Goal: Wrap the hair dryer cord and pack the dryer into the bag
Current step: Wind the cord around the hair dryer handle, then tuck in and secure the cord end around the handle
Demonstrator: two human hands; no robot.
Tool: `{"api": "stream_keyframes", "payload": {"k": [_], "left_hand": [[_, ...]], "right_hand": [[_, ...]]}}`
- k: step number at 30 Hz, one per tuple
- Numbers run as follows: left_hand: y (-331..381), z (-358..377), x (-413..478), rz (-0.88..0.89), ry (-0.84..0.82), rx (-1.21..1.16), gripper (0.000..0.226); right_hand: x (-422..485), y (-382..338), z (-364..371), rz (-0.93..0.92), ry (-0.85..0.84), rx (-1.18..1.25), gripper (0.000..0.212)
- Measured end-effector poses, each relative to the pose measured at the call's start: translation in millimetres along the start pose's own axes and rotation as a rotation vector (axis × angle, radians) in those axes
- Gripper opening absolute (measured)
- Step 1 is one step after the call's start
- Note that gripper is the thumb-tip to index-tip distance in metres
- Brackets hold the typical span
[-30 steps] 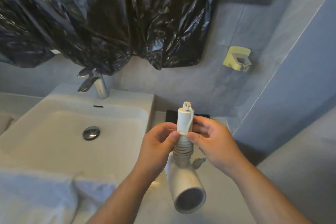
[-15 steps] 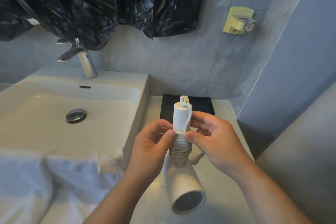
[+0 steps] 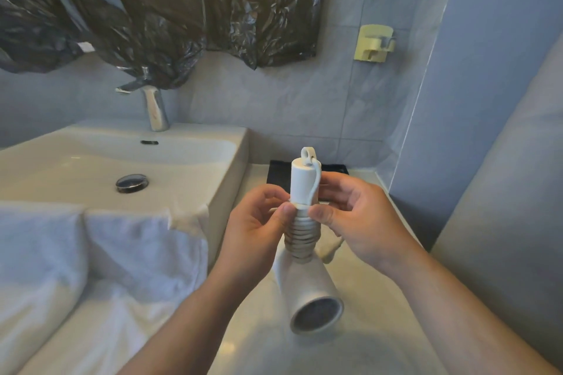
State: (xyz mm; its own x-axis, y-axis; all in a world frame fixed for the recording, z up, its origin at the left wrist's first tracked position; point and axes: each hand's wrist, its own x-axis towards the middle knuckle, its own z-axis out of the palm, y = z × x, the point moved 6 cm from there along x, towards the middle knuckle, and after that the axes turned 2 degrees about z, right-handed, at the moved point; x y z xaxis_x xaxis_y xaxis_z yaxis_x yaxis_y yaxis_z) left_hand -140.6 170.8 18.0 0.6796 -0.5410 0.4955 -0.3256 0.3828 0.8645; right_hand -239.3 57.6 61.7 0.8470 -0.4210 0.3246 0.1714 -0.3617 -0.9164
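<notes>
Cord [image 3: 301,233] coils sit tight on dryer [image 3: 307,289] handle; left hand [image 3: 256,225] and right hand [image 3: 359,222] pinch the top turn, likely to stop unwinding.

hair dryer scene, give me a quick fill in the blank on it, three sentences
1. The cord is wound around the hair dryer's ___.
2. The left hand and the right hand both pinch the top turn of the ___.
3. The white towel hangs over the front rim of the ___.
Missing words: handle; cord; sink.
</notes>
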Motion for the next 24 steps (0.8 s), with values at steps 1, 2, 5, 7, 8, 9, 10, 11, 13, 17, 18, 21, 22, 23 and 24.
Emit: {"api": "stream_keyframes", "payload": {"k": [1, 2, 5, 7, 8, 9, 10, 11, 13, 17, 18, 21, 22, 23, 24], "left_hand": [[0, 0, -5, 0.003, -0.008, -0.005, 0.002], [0, 1, -9, 0.004, -0.012, -0.006, 0.004], [-1, 4, -21, 0.000, -0.028, 0.005, 0.012], [-1, 6, -28, -0.016, -0.039, 0.006, 0.014], [0, 7, -30, -0.022, -0.049, 0.004, 0.015], [0, 8, -32, -0.027, -0.061, 0.003, 0.015], [0, 9, -33, -0.030, -0.075, 0.006, 0.014], [0, 11, -35, -0.032, -0.085, 0.007, 0.014], [0, 12, -36, -0.038, -0.094, 0.006, 0.015], [-2, 14, -39, -0.047, -0.134, 0.024, 0.013], [-2, 15, -39, -0.050, -0.147, 0.026, 0.017], [-2, 15, -41, -0.054, -0.184, 0.032, 0.030], [-1, 16, -42, -0.050, -0.202, 0.035, 0.030], [1, 17, -43, -0.049, -0.220, 0.037, 0.030], [3, 17, -44, -0.052, -0.233, 0.033, 0.029]], "right_hand": [[-5, 0, 1, -0.005, 0.003, -0.001, 0.039], [-10, 0, 2, -0.007, 0.006, -0.008, 0.039], [-24, 3, 1, 0.003, 0.021, -0.047, 0.041], [-31, 6, 1, 0.022, 0.021, -0.065, 0.041], [-33, 7, 0, 0.032, 0.018, -0.069, 0.041], [-35, 8, -1, 0.042, 0.016, -0.071, 0.041], [-37, 9, -2, 0.050, 0.015, -0.071, 0.041], [-37, 11, -4, 0.058, 0.015, -0.073, 0.040], [-39, 14, -6, 0.067, 0.007, -0.080, 0.041], [-43, 20, -10, 0.091, -0.010, -0.143, 0.044], [-44, 20, -11, 0.096, -0.013, -0.158, 0.043], [-47, 21, -14, 0.102, 0.004, -0.261, 0.036], [-49, 21, -15, 0.104, 0.023, -0.319, 0.031], [-50, 21, -15, 0.107, 0.042, -0.378, 0.028], [-50, 21, -15, 0.108, 0.055, -0.428, 0.028]]}}
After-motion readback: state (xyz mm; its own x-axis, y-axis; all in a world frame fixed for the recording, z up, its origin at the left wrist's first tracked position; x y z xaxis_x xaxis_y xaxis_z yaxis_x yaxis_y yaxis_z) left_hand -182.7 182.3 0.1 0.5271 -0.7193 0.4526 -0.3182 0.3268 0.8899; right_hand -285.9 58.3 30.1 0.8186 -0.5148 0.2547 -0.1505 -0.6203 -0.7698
